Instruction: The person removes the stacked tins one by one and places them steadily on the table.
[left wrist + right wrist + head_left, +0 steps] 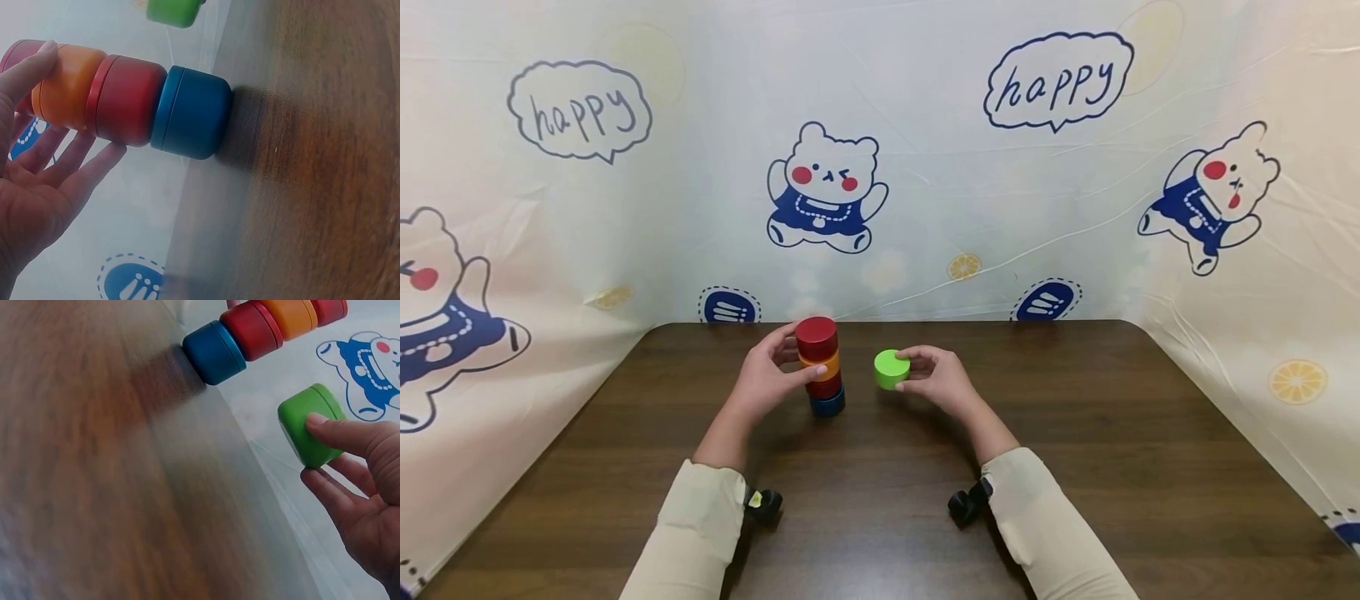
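Note:
A stack of small round lidded tins stands upright on the dark wood table [865, 500], left of centre. From the bottom it runs blue tin [194, 112], lower red tin [131, 100], orange tin [72, 87] and upper red tin [817, 340]. My left hand [763, 382] grips the stack from the left, its thumb across the orange tin and its fingers behind. To the right of the stack, my right hand [946, 382] pinches a green tin [306, 425] between thumb and fingers. The green tin is held apart from the stack, above the tabletop.
Behind the table hangs a pale curtain [925, 208] printed with cartoon bears and the word "happy". A small black camera is strapped at each wrist, the left camera [764, 506] and the right camera [966, 506], close over the table.

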Demonstrator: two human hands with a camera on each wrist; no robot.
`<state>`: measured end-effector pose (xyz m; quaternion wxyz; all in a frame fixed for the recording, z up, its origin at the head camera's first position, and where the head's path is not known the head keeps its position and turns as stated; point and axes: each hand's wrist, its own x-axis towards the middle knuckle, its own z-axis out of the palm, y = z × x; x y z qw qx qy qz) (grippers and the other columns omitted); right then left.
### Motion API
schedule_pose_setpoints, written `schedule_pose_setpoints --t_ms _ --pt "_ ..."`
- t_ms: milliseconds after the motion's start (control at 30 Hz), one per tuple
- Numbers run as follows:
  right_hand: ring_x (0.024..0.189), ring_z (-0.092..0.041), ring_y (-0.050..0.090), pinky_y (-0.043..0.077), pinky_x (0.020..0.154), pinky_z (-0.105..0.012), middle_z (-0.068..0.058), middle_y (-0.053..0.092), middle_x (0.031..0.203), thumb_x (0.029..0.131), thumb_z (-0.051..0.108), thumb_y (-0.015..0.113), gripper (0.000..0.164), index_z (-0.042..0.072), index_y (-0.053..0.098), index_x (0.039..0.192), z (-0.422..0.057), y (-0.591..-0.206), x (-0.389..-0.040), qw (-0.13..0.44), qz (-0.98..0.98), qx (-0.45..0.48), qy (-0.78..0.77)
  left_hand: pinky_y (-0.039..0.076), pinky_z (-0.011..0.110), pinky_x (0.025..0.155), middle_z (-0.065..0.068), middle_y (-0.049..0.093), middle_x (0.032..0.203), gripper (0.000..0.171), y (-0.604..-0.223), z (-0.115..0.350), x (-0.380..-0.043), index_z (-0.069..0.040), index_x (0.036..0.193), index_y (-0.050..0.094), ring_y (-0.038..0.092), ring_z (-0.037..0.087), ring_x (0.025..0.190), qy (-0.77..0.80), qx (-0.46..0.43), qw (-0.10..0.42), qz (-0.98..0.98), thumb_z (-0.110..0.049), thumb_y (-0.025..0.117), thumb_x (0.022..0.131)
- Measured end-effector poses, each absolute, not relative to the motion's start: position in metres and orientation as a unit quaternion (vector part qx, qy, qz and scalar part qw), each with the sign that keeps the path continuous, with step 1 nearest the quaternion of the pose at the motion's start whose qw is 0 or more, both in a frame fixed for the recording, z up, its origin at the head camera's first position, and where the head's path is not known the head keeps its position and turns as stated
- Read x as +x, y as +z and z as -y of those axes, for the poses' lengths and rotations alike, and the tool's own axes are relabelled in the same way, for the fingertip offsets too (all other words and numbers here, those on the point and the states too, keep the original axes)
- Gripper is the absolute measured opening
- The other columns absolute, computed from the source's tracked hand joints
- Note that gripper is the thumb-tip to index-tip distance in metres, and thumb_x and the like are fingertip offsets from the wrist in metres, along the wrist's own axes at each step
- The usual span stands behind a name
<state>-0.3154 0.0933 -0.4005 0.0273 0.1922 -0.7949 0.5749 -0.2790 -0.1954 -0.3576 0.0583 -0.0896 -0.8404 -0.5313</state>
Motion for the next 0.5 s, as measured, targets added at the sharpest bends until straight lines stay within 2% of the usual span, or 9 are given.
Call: schedule_pose_setpoints --t_ms 367,500 --pt "0.099 -0.024 0.067 0.056 0.077 -0.031 -0.011 0.071 0.106 0.072 -0.003 0.084 0.044 0.006 0.068 0.113 -0.0993 -0.4094 -0.3201 0.0 0.832 0.169 0.529 0.048 0.055 0.095 0.01 0.052 0.137 0.081 -0.3583 0.1947 -0.2802 -0.024 0.146 0.043 0.051 0.033 0.123 -0.535 -0.09 0.058 0.838 -0.034 0.083 0.077" --pt "0.095 -0.024 0.067 0.057 0.076 -0.032 -0.01 0.07 0.101 0.072 -0.006 0.082 0.039 0.004 0.068 0.107 -0.0997 -0.4106 -0.3207 -0.005 0.842 0.161 0.515 0.046 0.055 0.096 0.011 0.051 0.138 0.081 -0.3572 0.1945 -0.2796 -0.023 0.147 0.042 0.05 0.034 0.124 -0.537 -0.09 0.057 0.837 -0.033 0.083 0.078"
